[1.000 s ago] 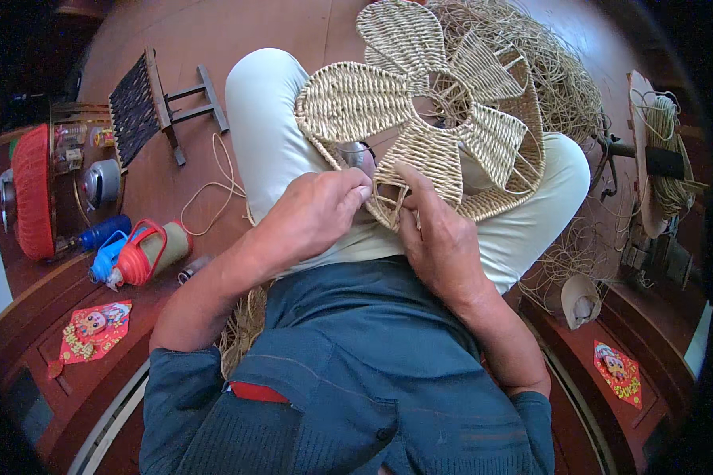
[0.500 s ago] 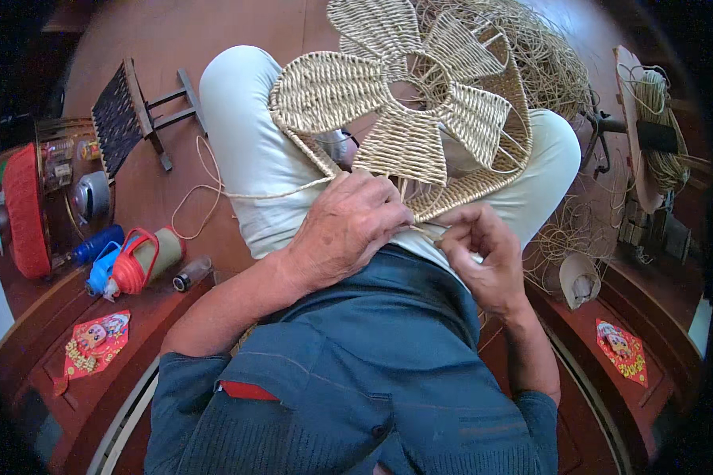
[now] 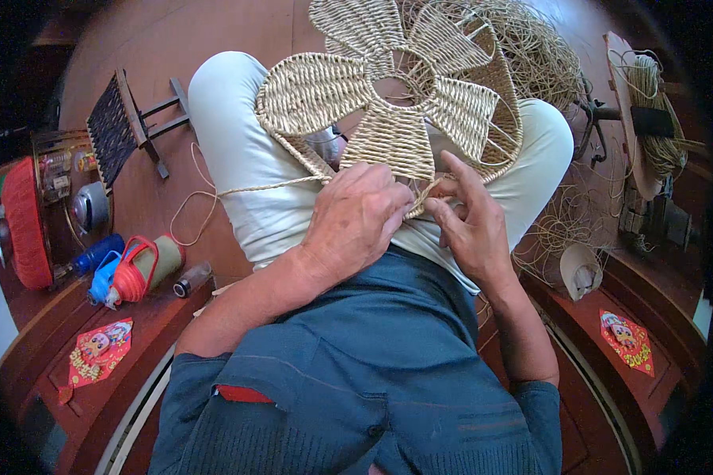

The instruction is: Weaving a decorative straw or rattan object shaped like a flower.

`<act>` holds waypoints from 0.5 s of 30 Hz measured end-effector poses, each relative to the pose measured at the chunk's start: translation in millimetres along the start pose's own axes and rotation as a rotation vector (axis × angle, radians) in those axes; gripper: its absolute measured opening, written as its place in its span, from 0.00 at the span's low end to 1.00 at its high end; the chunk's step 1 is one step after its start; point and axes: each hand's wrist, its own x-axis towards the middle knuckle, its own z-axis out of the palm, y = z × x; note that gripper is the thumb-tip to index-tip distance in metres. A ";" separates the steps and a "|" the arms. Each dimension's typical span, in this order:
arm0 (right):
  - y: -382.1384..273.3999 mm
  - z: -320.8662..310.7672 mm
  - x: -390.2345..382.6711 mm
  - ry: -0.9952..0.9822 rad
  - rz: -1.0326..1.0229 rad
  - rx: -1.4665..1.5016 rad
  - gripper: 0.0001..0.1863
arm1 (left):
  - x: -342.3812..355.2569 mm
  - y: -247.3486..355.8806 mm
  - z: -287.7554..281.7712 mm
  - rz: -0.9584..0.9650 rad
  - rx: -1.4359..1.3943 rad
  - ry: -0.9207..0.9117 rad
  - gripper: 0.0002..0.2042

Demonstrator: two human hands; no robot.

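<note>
On my lap rests a flower-shaped woven straw piece with a ringed centre hole and a woven frame behind its petals. My left hand is closed at the near edge, below the bottom petal, its fingers on the straw cord that trails left in a loop to the floor; its fingertips are partly hidden. My right hand is just right of it, thumb and bent middle finger pinching the cord at the near edge, index finger raised toward the petals.
A tangled cord pile lies behind the piece. Left are a stool, red mesh-covered basket, thermos flasks and a jar. At right are a board with wound cord and loose strands.
My right hand has dipped toward my waist and risen back to the piece's near edge. My left hand has shifted right. A long cord now stretches left from under my left hand.
</note>
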 end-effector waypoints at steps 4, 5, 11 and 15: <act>-12.8 -1.7 6.2 -0.081 0.180 0.159 0.33 | 2.4 5.4 -7.6 0.111 0.151 -0.120 0.11; -6.6 -0.5 9.0 -0.114 0.189 0.240 0.33 | 2.7 6.1 -8.5 0.128 0.166 -0.159 0.13; -10.8 -7.5 18.8 -0.259 0.204 0.314 0.33 | 3.6 3.9 -13.6 0.127 0.146 -0.187 0.12; -5.5 -3.2 8.5 -0.129 0.166 0.166 0.35 | -2.6 -3.6 -27.2 0.094 0.081 -0.146 0.11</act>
